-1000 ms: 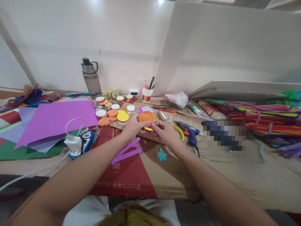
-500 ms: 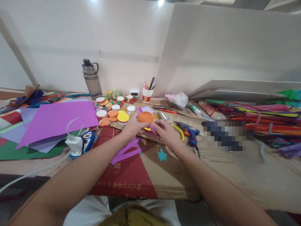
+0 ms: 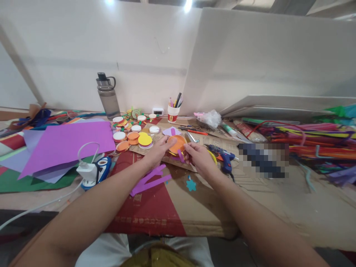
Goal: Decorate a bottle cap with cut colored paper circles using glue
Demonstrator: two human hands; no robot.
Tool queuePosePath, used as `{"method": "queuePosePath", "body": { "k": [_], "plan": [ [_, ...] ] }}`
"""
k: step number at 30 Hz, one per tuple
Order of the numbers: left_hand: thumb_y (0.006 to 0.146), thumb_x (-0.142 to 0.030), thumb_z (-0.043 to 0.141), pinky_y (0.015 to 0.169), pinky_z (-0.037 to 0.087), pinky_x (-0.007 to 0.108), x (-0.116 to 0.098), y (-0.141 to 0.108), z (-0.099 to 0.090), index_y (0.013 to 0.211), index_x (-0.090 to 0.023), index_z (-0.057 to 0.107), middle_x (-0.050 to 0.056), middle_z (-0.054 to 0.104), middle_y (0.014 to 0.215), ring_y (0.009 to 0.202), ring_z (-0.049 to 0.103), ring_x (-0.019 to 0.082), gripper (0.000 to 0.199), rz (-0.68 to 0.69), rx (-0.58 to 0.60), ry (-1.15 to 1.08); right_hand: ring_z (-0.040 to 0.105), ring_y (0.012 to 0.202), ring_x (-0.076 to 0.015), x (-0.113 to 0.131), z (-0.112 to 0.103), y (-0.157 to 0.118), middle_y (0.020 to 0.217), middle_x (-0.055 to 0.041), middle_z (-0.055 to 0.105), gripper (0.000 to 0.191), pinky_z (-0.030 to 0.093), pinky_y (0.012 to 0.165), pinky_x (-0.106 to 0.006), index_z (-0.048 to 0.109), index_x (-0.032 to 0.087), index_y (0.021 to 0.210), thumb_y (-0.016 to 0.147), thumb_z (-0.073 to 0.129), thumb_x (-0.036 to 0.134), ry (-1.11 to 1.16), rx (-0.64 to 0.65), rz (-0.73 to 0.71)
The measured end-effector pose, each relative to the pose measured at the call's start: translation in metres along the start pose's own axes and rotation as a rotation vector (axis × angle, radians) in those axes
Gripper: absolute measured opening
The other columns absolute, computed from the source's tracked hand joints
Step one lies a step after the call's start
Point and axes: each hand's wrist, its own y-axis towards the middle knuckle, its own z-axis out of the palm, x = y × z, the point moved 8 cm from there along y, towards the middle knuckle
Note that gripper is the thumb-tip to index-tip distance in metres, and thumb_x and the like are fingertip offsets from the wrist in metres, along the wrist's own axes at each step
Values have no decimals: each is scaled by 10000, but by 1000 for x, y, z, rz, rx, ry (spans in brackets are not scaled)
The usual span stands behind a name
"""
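My left hand [image 3: 160, 149] grips the left edge of a round orange disc [image 3: 177, 144], its thumb lying over the face. At the disc's right edge, my right hand [image 3: 195, 155] pinches with thumb and fingers. A purple strip [image 3: 181, 155] hangs from the disc beside my right fingertips, and another purple bit shows behind its top. Yellow edges show under the disc. Nearby on the left lie a yellow round piece [image 3: 145, 139] and several white and orange discs [image 3: 132, 137]. Purple strips [image 3: 151, 181] and a teal flower-shaped piece [image 3: 191, 184] lie below my hands.
A blue glue gun [image 3: 226, 158], yellow tape roll [image 3: 213, 157] and scissors [image 3: 191, 137] lie right. Behind stand a pen cup [image 3: 172, 114] and a bottle [image 3: 109, 100]. Purple sheets [image 3: 72, 146] and a charger [image 3: 87, 171] are left, pipe cleaners [image 3: 319, 150] far right.
The orange disc has tilted and moved slightly right and down. My right fingers have shifted from the purple strip to the disc's right edge.
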Motion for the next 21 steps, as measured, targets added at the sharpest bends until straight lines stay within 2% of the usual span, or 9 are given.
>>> {"method": "queuePosePath", "body": {
  "k": [2, 4, 7, 10, 13, 18, 21],
  "plan": [
    [739, -549, 673, 616, 485, 279, 4, 3, 1, 905, -181, 608, 28, 652, 801, 664, 597, 151, 408, -62, 32, -113, 453, 468, -95, -2, -2, 0, 555, 36, 516, 333, 347, 459, -240, 559, 199, 696, 696, 686, 507, 64, -26, 30],
    [746, -533, 664, 584, 468, 260, 5, 6, -9, 875, -173, 606, 31, 645, 776, 637, 591, 141, 386, -75, -39, -143, 457, 482, -99, -2, -5, 1, 569, 31, 519, 354, 352, 460, -243, 552, 199, 691, 654, 713, 512, 109, -52, 49],
    [774, -366, 650, 556, 423, 216, -2, 10, -28, 729, -157, 579, 11, 601, 692, 582, 548, 94, 225, 20, -164, -96, 442, 498, -93, 2, -15, 3, 613, 22, 531, 361, 353, 461, -242, 545, 200, 682, 619, 741, 496, 157, -93, 43],
    [806, -290, 568, 491, 366, 217, -8, 11, -36, 590, -175, 484, -22, 498, 541, 473, 451, 82, 259, 70, -198, -29, 433, 513, -88, 8, -26, 6, 655, 14, 560, 368, 352, 461, -235, 546, 200, 700, 598, 769, 475, 222, -139, 11],
    [831, -382, 578, 469, 352, 216, -10, 11, -36, 563, -189, 418, -28, 470, 500, 454, 442, 87, 367, 57, -181, -16, 432, 510, -81, 8, -30, 8, 651, 18, 562, 385, 345, 454, -225, 542, 194, 696, 582, 792, 464, 251, -152, 13],
    [771, -597, 637, 551, 462, 235, 7, 11, -23, 735, -138, 614, 69, 660, 697, 603, 619, 133, 461, -150, -67, -70, 447, 509, -84, 3, -19, 9, 655, 15, 575, 351, 341, 454, -230, 562, 193, 714, 633, 753, 476, 197, -65, 30],
    [740, -561, 697, 602, 508, 260, 10, 11, -14, 814, -130, 650, 83, 688, 734, 647, 653, 152, 440, -162, 24, -111, 454, 506, -84, 2, -11, 6, 656, 14, 578, 341, 333, 448, -229, 564, 193, 720, 651, 733, 480, 147, -37, 31]
  ]
}}
